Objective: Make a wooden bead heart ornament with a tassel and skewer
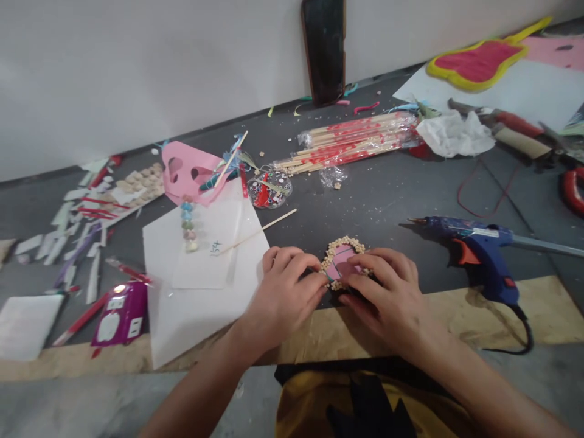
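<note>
A small pink piece (340, 258) edged with pale beads lies low over the front of the dark table. My left hand (289, 289) has its fingers curled at the left edge of this piece, thumb and fingertips close together. On its right side, my right hand (387, 292) grips the beaded edge with bent fingers and covers part of it. Dark lines cross the pink face. To the right of my hands a blue glue gun (488, 243) with an orange trigger lies on its side.
White paper (159, 292) lies left, near a pink mask (189, 170) and a purple packet (121, 313). Behind my hands are wrapped wooden sticks (356, 143) and a round decorated piece (271, 187). A phone (323, 48) leans on the wall. Pliers (515, 125) lie right.
</note>
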Motion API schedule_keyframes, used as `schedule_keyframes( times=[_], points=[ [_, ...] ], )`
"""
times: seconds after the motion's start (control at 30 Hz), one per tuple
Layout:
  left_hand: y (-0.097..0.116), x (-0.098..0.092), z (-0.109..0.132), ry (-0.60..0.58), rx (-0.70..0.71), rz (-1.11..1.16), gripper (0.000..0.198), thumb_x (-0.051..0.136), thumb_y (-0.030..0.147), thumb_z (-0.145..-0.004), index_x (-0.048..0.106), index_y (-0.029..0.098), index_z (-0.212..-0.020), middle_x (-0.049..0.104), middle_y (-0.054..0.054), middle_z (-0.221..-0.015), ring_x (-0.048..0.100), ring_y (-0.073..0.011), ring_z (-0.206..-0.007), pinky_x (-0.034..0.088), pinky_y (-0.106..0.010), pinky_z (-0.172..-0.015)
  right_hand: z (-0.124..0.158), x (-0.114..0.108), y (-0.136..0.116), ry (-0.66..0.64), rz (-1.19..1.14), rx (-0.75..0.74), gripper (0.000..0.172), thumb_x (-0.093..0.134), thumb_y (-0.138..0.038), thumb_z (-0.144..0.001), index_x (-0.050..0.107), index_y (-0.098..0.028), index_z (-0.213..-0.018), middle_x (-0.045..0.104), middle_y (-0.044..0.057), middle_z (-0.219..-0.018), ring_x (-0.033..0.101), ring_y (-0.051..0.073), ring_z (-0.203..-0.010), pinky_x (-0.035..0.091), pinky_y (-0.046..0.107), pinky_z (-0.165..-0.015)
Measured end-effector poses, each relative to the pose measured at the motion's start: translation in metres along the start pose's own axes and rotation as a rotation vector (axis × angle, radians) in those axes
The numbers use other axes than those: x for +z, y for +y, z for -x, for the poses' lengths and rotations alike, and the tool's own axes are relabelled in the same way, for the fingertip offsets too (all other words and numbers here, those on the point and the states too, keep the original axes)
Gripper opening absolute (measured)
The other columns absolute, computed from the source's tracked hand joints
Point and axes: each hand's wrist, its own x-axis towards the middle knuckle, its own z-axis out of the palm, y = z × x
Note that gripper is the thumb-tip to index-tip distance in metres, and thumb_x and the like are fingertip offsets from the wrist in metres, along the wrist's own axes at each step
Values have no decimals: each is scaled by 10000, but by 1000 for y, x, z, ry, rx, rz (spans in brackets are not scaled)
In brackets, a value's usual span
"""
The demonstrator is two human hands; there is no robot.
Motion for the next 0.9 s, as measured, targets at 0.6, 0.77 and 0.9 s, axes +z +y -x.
schedule_keyframes(
  times=[0.6, 0.77, 0.9],
  points=[
    [-4, 0, 2, -33, -96, 59, 173, 518, 288, -899, 686, 292, -941, 643, -19, -895, 474, -203, -916, 280, -409, -817, 0, -9, 1, 42, -42, 26, 184, 553, -166, -852, 654, -232, -991, 629, 69, -1082, 481, 255, -1052, 404, 442, -874],
    [-6, 3, 0, -20, -122, 107, 167, 514, 302, -903, 673, 302, -951, 665, 3, -888, 485, -198, -906, 279, -412, -823, -1, -6, -1, 35, -36, 12, 187, 576, -192, -847, 641, -223, -1020, 632, 70, -1090, 476, 261, -1065, 402, 447, -884],
    [-6, 0, -1, -31, -155, 131, 179, 480, 288, -919, 658, 273, -907, 696, 11, -891, 505, -203, -906, 269, -426, -828, -4, -3, -6, 24, -5, 17, 159, 601, -243, -842, 644, -236, -995, 636, 56, -1101, 471, 278, -1077, 378, 459, -885]
  ],
)
